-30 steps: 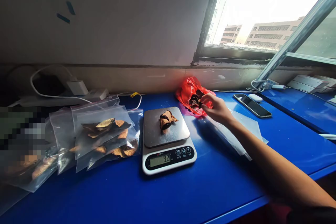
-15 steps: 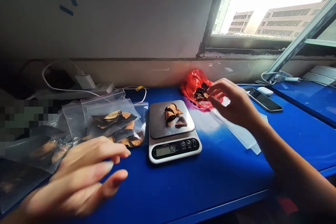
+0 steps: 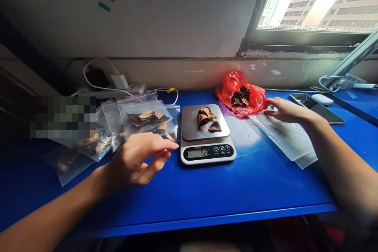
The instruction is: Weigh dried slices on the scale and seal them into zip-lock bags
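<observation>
Dried brown pieces (image 3: 204, 118) rest on the steel plate of the scale (image 3: 207, 158), whose display reads 9.2. At one o'clock from the scale, an open red bag (image 3: 229, 86) holds more dark dried pieces (image 3: 240, 97). The right hand (image 3: 284, 109) is at the bag's three o'clock edge, fingers bent; whether its grip pinches the plastic, I cannot tell. The left hand (image 3: 141, 159) hovers at eight o'clock from the scale, its grip loosely curled, thumb and forefinger slightly apart with nothing between. Filled clear bags (image 3: 138, 102) overlap at ten o'clock; flat clear bags (image 3: 288, 138) lie at three, on the blue surface (image 3: 206, 201), with a phone (image 3: 320, 109) beyond.
</observation>
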A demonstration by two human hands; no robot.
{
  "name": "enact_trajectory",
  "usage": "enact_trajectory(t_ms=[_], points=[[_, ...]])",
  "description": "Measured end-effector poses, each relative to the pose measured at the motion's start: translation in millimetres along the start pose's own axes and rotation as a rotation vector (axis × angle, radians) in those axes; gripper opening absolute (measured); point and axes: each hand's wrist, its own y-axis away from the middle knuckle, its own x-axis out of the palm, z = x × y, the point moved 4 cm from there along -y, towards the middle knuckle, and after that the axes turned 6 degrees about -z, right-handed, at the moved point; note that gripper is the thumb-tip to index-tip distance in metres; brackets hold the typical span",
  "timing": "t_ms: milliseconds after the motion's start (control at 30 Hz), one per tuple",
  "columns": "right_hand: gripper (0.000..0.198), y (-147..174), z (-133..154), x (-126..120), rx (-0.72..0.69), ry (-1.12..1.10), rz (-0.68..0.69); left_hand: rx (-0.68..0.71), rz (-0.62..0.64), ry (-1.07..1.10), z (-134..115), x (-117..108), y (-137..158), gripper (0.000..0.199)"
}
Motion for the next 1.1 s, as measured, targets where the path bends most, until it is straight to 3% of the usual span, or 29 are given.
enact_trajectory(t_ms=[100,233,367,467,533,600,667,767,900,1000,1100], points=[[0.024,3,-2,3,-0.017,0.013,0.223,0.008,0.035,0.054,0,4,2,0.028],[0.025,6,-1,6,-0.025,0.041,0.345,0.027,0.068,0.077,-1,6,4,0.026],[0.019,4,1,2,-0.027,0.086,0.373,0.027,0.069,0.084,-2,5,5,0.024],[0.014,1,10,-16,-0.005,0.156,0.309,0.043,0.064,0.081,-4,5,5,0.022],[0.011,1,28,-36,-0.049,0.198,0.187,0.059,0.066,0.077,-7,5,5,0.021],[0.009,3,59,-59,-0.196,0.190,0.002,0.080,0.065,0.089,-9,5,4,0.022],[0.008,10,95,-73,-0.349,0.095,-0.052,0.090,0.062,0.111,-11,5,3,0.024],[0.004,24,145,-75,-0.475,-0.043,0.012,0.089,0.054,0.139,-14,5,2,0.026],[0.012,49,202,-54,-0.552,-0.232,0.179,0.046,0.086,0.178,-21,11,0,0.026],[0.016,65,233,-43,-0.627,-0.311,0.154,0.044,0.086,0.243,-33,18,-3,0.024],[0.020,75,249,-36,-0.680,-0.368,0.133,0.147,0.127,0.233,-48,26,-6,0.016]])
